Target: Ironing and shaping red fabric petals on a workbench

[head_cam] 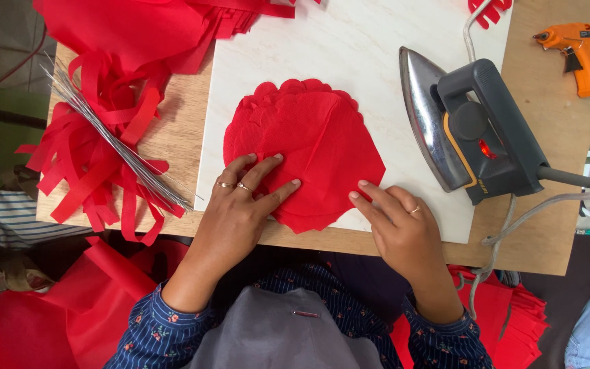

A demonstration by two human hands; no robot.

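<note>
The wooden surface [172, 140] carries a pale board [349, 48]. Heaped red strips [104, 137] spill over its left edge, and a grey iron [472, 130] lies on its side toward the right. On the board's near edge sits a stack of scalloped red petals [308, 147] — the left hand [237, 212] is spread flat on it, the right hand [397, 222] touching its edge with extended fingers. A bundle of thin wires [114, 140] crosses the strips; an orange glue gun [575, 55] rests at the far right corner.
</note>
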